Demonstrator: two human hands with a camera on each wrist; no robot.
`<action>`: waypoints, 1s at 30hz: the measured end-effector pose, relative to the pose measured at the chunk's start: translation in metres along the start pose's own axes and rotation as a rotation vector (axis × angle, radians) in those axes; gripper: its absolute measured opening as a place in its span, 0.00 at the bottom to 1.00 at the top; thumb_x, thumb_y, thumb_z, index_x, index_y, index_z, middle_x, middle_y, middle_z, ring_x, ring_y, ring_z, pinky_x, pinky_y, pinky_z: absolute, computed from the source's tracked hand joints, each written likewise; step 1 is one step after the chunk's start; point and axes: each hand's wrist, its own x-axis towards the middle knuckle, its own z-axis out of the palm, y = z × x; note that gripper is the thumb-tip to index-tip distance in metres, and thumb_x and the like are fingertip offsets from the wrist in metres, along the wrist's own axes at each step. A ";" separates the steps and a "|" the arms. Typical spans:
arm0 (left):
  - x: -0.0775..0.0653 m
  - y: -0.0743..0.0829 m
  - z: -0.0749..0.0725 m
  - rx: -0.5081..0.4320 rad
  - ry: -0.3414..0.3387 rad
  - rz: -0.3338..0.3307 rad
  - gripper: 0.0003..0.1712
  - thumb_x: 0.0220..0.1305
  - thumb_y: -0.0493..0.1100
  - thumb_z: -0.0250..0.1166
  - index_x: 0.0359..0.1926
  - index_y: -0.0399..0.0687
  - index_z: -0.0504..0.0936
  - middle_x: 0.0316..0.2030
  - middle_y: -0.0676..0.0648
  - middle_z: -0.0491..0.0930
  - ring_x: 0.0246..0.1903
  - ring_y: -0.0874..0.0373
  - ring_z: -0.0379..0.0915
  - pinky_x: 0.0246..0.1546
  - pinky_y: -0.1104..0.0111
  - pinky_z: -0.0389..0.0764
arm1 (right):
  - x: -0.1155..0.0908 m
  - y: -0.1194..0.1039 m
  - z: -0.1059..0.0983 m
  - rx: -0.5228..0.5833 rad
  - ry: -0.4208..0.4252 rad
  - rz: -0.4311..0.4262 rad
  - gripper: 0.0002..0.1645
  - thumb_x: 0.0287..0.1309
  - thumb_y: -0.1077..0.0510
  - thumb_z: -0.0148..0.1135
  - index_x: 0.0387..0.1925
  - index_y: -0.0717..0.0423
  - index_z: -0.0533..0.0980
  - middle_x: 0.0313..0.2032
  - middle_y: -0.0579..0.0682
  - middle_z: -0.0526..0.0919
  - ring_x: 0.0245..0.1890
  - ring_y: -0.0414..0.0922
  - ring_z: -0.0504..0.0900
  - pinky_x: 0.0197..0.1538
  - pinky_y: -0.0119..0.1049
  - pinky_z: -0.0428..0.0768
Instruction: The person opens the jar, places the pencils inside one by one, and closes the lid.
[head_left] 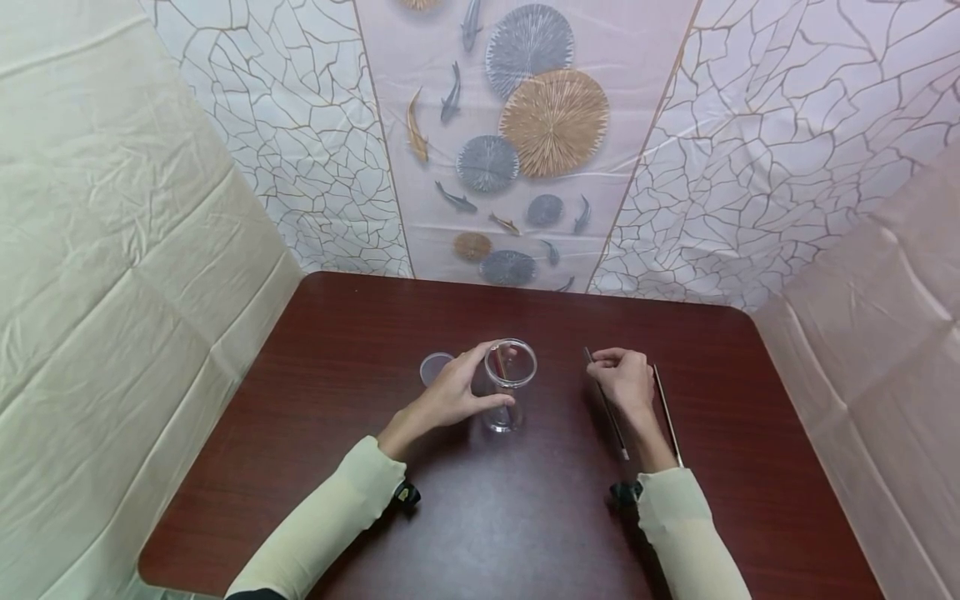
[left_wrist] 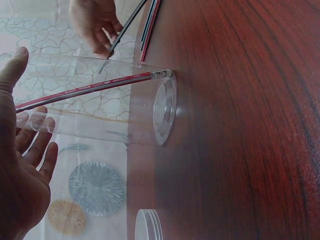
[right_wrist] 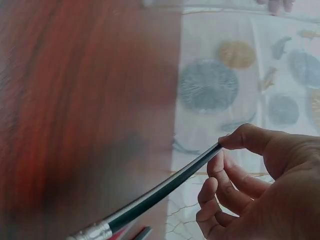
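Loose pencils (head_left: 667,417): on table (head_left: 487,525), right of right hand (head_left: 625,381).
Left hand (head_left: 456,392): fingers and thumb curled round jar (left_wrist: 115,107).
Jar: clear, upright, mid-table; red pencil (left_wrist: 95,88) leaning inside.
Right hand: fingertips clamped on dark pencil (right_wrist: 165,186), right of jar.
Lid (head_left: 435,369): flat, left of jar.
Cloth (head_left: 555,121): patterned, beyond table.

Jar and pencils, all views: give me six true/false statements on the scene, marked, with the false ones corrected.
1. The left hand has its thumb and fingers around the clear jar. True.
2. The jar is empty. False: a red-striped pencil leans inside it.
3. The right hand pinches a dark pencil. True.
4. The jar is capped. False: its lid lies on the table.
5. Other pencils lie on the table. True.
6. The dark pencil is in the jar. False: it is outside, apart from it.
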 end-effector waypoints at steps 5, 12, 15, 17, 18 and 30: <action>0.000 0.000 0.000 0.003 -0.008 -0.011 0.53 0.58 0.54 0.83 0.76 0.41 0.67 0.62 0.42 0.82 0.60 0.39 0.79 0.62 0.49 0.77 | -0.004 -0.018 -0.012 0.090 -0.038 -0.023 0.14 0.57 0.60 0.71 0.45 0.57 0.90 0.35 0.50 0.92 0.33 0.40 0.85 0.41 0.32 0.75; 0.000 0.000 0.000 0.010 -0.004 -0.013 0.53 0.58 0.54 0.83 0.76 0.42 0.67 0.62 0.43 0.82 0.60 0.39 0.79 0.62 0.49 0.77 | -0.009 -0.050 -0.031 0.215 -0.077 -0.081 0.13 0.60 0.62 0.71 0.46 0.60 0.89 0.33 0.48 0.89 0.33 0.38 0.80 0.38 0.28 0.73; 0.000 0.000 0.000 0.004 0.003 0.004 0.52 0.58 0.54 0.83 0.76 0.42 0.67 0.62 0.45 0.82 0.60 0.42 0.79 0.62 0.50 0.77 | -0.012 -0.065 -0.040 0.274 -0.090 -0.130 0.13 0.60 0.64 0.72 0.46 0.63 0.89 0.31 0.46 0.87 0.32 0.36 0.79 0.35 0.26 0.73; 0.001 0.000 0.000 -0.004 0.006 0.018 0.52 0.58 0.53 0.83 0.76 0.43 0.67 0.62 0.46 0.83 0.60 0.43 0.80 0.62 0.51 0.77 | -0.014 -0.075 -0.046 0.306 -0.094 -0.160 0.13 0.61 0.64 0.72 0.46 0.64 0.89 0.31 0.45 0.86 0.32 0.35 0.79 0.34 0.26 0.73; 0.001 0.000 0.000 -0.007 0.006 0.022 0.51 0.58 0.53 0.83 0.76 0.43 0.67 0.62 0.47 0.83 0.60 0.43 0.80 0.62 0.51 0.77 | -0.016 -0.080 -0.049 0.317 -0.095 -0.172 0.13 0.61 0.64 0.72 0.46 0.64 0.89 0.31 0.44 0.86 0.32 0.35 0.78 0.34 0.26 0.73; 0.001 -0.002 0.001 -0.019 0.001 0.024 0.50 0.59 0.52 0.83 0.75 0.43 0.67 0.62 0.47 0.83 0.60 0.42 0.80 0.63 0.51 0.76 | -0.028 -0.125 -0.071 0.528 -0.140 -0.228 0.14 0.64 0.64 0.71 0.49 0.68 0.85 0.35 0.40 0.86 0.39 0.39 0.82 0.43 0.27 0.79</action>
